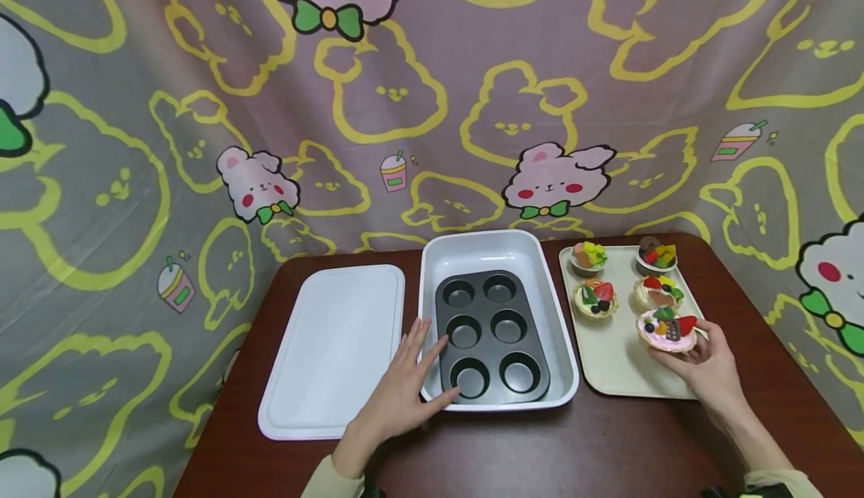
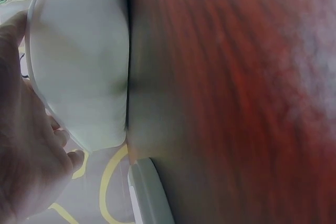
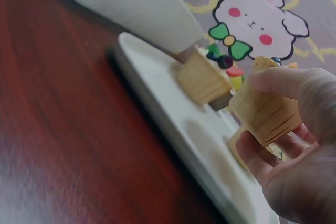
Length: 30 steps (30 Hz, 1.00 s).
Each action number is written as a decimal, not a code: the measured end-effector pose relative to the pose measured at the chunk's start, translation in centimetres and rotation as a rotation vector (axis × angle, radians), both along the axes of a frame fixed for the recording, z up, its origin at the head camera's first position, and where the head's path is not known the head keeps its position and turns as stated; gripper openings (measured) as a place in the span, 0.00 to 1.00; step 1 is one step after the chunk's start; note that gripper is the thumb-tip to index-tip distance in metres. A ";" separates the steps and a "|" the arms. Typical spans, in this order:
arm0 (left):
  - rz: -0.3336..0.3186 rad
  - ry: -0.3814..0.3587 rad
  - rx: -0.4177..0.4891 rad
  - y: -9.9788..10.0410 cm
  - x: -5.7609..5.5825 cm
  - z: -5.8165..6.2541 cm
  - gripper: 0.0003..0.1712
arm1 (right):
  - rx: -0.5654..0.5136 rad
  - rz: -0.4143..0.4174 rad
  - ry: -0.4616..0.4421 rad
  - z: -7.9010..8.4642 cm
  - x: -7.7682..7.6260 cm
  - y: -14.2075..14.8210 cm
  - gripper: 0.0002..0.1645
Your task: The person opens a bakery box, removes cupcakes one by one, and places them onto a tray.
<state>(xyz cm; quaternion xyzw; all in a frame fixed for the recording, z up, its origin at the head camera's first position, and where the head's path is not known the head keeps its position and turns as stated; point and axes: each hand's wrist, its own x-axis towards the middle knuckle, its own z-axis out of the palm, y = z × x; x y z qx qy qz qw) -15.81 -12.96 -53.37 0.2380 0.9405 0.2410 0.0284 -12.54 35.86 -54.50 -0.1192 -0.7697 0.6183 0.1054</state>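
Observation:
My right hand (image 1: 714,367) grips a fruit tart (image 1: 668,331) with pink cream, a strawberry and a chocolate piece, held above the cream tray (image 1: 628,374). In the right wrist view the thumb and fingers pinch the side of the tart's crust (image 3: 265,106). On that tray several more fruit-topped tarts and cups stand, among them a tart (image 1: 595,299) with strawberry and blueberries. My left hand (image 1: 405,385), fingers spread, is at the left front rim of the white pan (image 1: 567,378). Inside that pan lies a dark muffin tin (image 1: 486,340); its cups hold nothing.
A white lid (image 1: 331,355) lies flat left of the pan. The tray stands to the pan's right on the dark wooden table (image 1: 526,453). A patterned cloth (image 1: 459,108) hangs behind and at both sides.

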 end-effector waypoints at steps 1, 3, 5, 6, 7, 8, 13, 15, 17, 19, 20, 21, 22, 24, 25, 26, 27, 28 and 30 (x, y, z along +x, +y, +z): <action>0.001 -0.001 -0.001 0.0 0.0 0.0 0.52 | 0.033 -0.009 -0.001 -0.2 0.0 0.1 0.45; 0.003 -0.003 -0.001 0.0 0.0 0.0 0.52 | 0.095 -0.029 -0.010 -0.6 0.1 0.2 0.45; 0.004 -0.004 -0.001 0.1 0.0 0.0 0.52 | 0.146 -0.052 -0.024 -1.0 0.1 0.2 0.43; 0.005 -0.004 -0.002 0.1 0.0 0.0 0.52 | 0.163 -0.063 -0.030 -1.2 0.1 0.2 0.42; 0.005 -0.004 0.001 0.1 0.0 0.0 0.52 | 0.175 -0.074 -0.038 -1.3 0.1 0.2 0.41; 0.006 -0.006 0.000 0.1 0.0 0.0 0.52 | 0.181 -0.081 -0.045 -1.5 0.1 0.1 0.41; 0.009 -0.008 0.002 0.1 0.0 -0.1 0.51 | 0.174 -0.105 -0.049 -1.9 0.2 0.0 0.41; 0.009 -0.008 0.002 0.1 0.1 0.0 0.51 | 0.158 -0.114 -0.032 -2.0 0.3 0.0 0.42; 0.011 -0.006 0.001 0.1 0.1 0.0 0.51 | 0.148 -0.120 -0.014 -2.1 0.3 0.0 0.43; 0.009 -0.005 0.003 0.0 0.1 -0.1 0.51 | 0.152 -0.134 -0.005 -2.1 0.4 -0.1 0.42; 0.009 -0.004 0.003 0.0 0.1 -0.1 0.51 | 0.165 -0.142 -0.007 -2.1 0.4 -0.1 0.39; 0.009 -0.002 0.002 0.0 0.1 -0.2 0.51 | 0.197 -0.150 -0.014 -2.2 0.5 -0.1 0.37; 0.009 0.000 0.004 0.0 0.0 -0.2 0.51 | 0.232 -0.159 -0.024 -2.2 0.5 -0.2 0.36; 0.008 0.002 0.008 0.0 0.0 -0.3 0.50 | 0.299 -0.177 -0.047 -2.2 0.5 -0.3 0.39; 0.007 0.000 0.006 0.0 0.0 -0.3 0.51 | 0.325 -0.182 -0.055 -2.2 0.6 -0.3 0.42; 0.007 0.000 0.005 0.0 0.0 -0.3 0.51 | 0.350 -0.185 -0.058 -2.3 0.5 -0.3 0.45; 0.007 0.000 0.004 0.0 0.0 -0.2 0.51 | 0.373 -0.186 -0.058 -2.3 0.5 -0.4 0.46; 0.006 -0.001 0.003 0.0 0.0 -0.2 0.51 | 0.379 -0.183 -0.054 -2.3 0.5 -0.4 0.47; 0.005 -0.002 0.004 0.0 0.0 0.0 0.51 | 0.401 -0.181 -0.036 -2.5 0.5 -0.3 0.49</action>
